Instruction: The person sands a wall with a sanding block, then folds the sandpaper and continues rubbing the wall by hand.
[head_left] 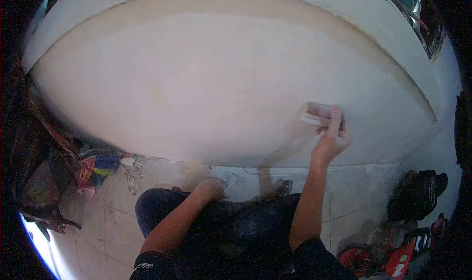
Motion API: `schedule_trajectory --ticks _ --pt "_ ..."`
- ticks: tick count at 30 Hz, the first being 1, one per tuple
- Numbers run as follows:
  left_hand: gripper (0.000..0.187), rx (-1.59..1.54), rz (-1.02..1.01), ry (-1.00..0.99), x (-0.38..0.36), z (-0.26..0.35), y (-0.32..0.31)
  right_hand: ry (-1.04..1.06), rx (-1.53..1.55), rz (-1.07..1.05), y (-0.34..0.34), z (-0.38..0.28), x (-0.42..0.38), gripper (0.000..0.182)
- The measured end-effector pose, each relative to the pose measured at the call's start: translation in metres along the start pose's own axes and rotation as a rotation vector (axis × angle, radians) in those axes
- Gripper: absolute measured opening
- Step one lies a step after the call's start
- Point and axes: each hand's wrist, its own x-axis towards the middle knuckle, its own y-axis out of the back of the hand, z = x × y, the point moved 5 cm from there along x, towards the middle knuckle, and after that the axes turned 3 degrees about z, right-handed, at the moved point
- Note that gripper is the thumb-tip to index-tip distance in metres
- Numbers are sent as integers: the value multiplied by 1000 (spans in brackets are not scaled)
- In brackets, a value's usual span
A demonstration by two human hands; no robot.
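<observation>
My right hand [332,135] is closed on a small sanding block [319,114], a dusty brownish piece with a whitish lower edge. It lies up against the right part of a broad, pale, smooth wall panel [206,83], thumb on the near side. Both the hand and the block are slightly blurred. Low in the middle, my left hand [212,187] rests at my left knee, close to the foot of the panel. Its fingers are smeared and partly hidden, so I cannot tell what shape they make.
Crumpled printed bags [98,169] and white debris [132,179] lie on the tiled floor [105,221] at left. On the right stand a black bag-like bundle [418,194], a red round container [356,258] and a red box-like item [400,260]. A raised ledge [344,4] borders the panel's top.
</observation>
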Motion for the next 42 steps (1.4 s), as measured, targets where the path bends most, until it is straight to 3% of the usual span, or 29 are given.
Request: schedule_trajectory --ticks 3,5,6,7,8,10,12,14,15,17,20,22,25,27,29,32,34,36,38,42 --pt "52 -20 -49 56 2 -7 -6 7 -149 -106 -4 10 -14 23" --pt "52 -345 -47 24 7 -21 -24 -103 -85 -382 -32 22 -49 18" --pt "52 -342 -62 18 14 -21 -29 -11 -122 -557 -48 24 -69 17" --pt "52 -135 -134 -23 22 -17 -32 85 -156 -728 -59 24 -83 17" --pt "53 75 -199 -62 29 -16 -34 84 -157 -714 -58 24 -79 17" --pt "53 88 -190 -17 32 -12 -28 34 -132 -723 -61 27 -73 17" --pt "54 81 -175 29 26 -18 -37 14 -122 -490 -38 25 -48 19" --pt "56 -541 -91 185 23 -42 -55 9 -106 -245 -16 17 -19 21" --pt "56 -545 -86 188 23 -32 -44 10 -104 -252 -18 13 -13 21" --pt "56 21 -183 129 18 2 -7 33 55 53 -8 7 -4 24" --pt "56 78 -233 116 10 10 12 29 -98 -79 -27 31 -44 24" --pt "56 71 -185 75 17 0 -10 194 -183 -410 -50 27 -81 25" --pt "55 90 -172 49 26 -7 -18 122 -160 -526 -58 31 -80 25" --pt "55 107 -207 54 13 -1 -11 77 -106 -263 -36 35 -52 26" --pt "54 -25 -10 23 -5 9 14 52 46 -75 -12 22 -15 27" --pt "53 -48 -89 82 3 5 11 68 98 33 -9 5 1 29" --pt "53 -81 -45 70 -9 10 24 11 -82 -16 -19 24 -24 24" --pt "53 -111 -11 50 -11 15 28 79 -67 -350 -44 35 -66 20" --pt "54 -64 -101 83 -7 14 20 197 -164 -676 -67 28 -93 16" --pt "55 -2 -149 68 -10 21 29 -18 -46 -417 -44 26 -64 19"
